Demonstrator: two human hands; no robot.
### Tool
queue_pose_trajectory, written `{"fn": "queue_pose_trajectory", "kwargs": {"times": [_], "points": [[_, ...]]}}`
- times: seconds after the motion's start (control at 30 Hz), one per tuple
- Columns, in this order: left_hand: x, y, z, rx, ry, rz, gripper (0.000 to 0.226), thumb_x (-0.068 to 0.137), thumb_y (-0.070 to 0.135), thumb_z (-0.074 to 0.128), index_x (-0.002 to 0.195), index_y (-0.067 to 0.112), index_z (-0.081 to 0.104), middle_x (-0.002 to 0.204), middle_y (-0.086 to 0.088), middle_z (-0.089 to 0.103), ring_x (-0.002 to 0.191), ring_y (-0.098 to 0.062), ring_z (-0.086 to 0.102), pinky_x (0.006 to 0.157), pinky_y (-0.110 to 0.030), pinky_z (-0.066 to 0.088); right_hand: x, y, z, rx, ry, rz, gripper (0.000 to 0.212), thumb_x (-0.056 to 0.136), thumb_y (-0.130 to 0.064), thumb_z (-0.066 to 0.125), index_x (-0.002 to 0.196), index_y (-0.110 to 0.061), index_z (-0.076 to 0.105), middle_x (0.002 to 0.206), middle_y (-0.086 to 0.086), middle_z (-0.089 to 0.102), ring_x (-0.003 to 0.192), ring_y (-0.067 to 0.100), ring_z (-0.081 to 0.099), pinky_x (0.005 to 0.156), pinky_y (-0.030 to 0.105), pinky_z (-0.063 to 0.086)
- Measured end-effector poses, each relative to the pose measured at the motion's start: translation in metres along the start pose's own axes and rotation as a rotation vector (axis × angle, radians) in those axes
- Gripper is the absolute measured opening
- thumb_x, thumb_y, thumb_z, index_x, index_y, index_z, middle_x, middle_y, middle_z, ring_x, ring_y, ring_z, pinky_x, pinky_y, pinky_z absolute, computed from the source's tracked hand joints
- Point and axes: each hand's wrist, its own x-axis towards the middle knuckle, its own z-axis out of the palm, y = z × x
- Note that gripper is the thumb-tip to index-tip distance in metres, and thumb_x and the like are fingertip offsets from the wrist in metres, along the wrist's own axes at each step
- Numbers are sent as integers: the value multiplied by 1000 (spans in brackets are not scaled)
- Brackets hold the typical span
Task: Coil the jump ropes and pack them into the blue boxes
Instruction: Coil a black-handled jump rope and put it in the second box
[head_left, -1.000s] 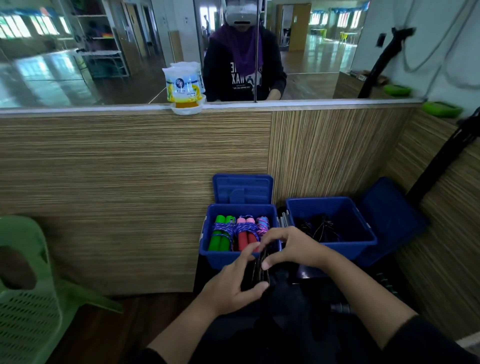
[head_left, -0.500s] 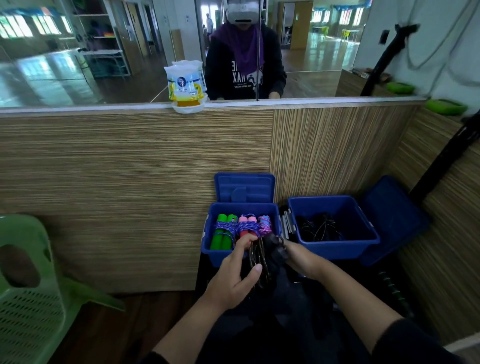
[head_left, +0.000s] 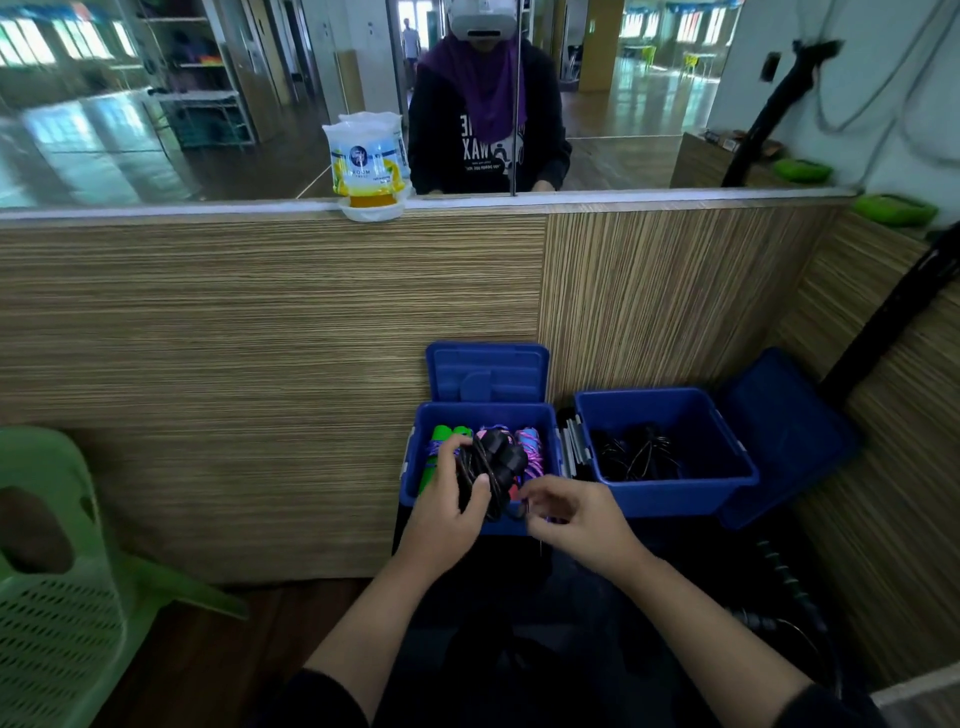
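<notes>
I see left hand curled round the black rope bundle, blue box beneath its fingers; right hand half-curled just beside (hold unclear).

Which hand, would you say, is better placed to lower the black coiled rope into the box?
Left: the left hand grips the black coiled rope directly over the left blue box; the right hand sits beside it, fingers curled.

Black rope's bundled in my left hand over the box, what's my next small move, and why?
Probably tuck the loose end in with your right hand. Your left hand grips the black rope above the left blue box, and a strand trails beside your right hand, so the coil looks unsecured.
</notes>
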Motion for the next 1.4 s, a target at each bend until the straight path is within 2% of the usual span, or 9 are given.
{"fn": "queue_pose_trajectory", "kwargs": {"times": [0.13,0.23,0.37,0.53,0.63,0.87,1.0,1.2,1.4], "points": [[-2,-2,1,-119,-91,-124,31,100,30,40,128,42,33,118,14,54,101,8,54,85,-15,43,-1,5,-17,-348,-126,-167,15,83,-8,67,96,-12,68,83,-7,68,80,-4,63,75,7,46],[-5,-2,0,-233,-102,-132,33,99,30,35,130,40,37,128,5,52,114,-2,52,97,-23,44,-1,1,-27,-324,-72,-209,6,82,-13,71,87,-13,68,78,-6,68,74,3,64,70,17,51],[-9,4,0,-195,-183,-77,26,97,33,34,120,43,40,108,11,57,98,1,56,87,-20,45,-1,-10,-34,-148,82,-246,11,79,-10,73,75,-14,65,76,-1,59,71,12,58,66,19,47],[-9,6,5,-106,-267,-100,26,92,42,34,115,54,39,109,8,62,101,-6,58,96,-37,47,2,-11,-46,-110,-35,-92,11,77,-1,69,77,-11,68,83,6,67,75,24,63,70,38,54],[-11,7,7,-103,-312,-145,33,87,59,31,118,55,39,118,6,62,107,-11,59,100,-46,45,2,-11,-43,-183,-63,-57,13,72,0,70,72,-12,65,74,4,64,65,15,60,64,31,52],[-6,25,0,132,-369,-200,71,61,84,56,118,51,32,119,17,58,109,-8,56,97,-35,44,-3,-8,-41,-150,-96,47,12,73,-7,75,73,-12,64,70,3,64,65,13,62,65,31,53],[-3,32,-5,286,-354,-164,60,73,75,58,120,45,34,107,19,56,105,-8,57,92,-31,45,-5,-9,-41,-54,-148,107,6,79,-6,73,81,-4,68,74,8,71,71,17,71,70,25,56],[7,37,-6,292,-385,-196,58,74,81,49,121,51,32,107,18,56,103,-11,57,79,-29,36,-7,-3,-40,-104,115,-60,7,73,-12,78,78,-17,76,72,-7,69,68,8,65,66,23,52],[9,37,-4,237,-411,-176,52,77,76,53,118,55,29,117,18,59,107,-11,59,81,-31,41,-17,0,-28,-43,239,-76,9,69,-9,79,77,-12,76,76,1,71,75,12,67,74,32,56]]}}
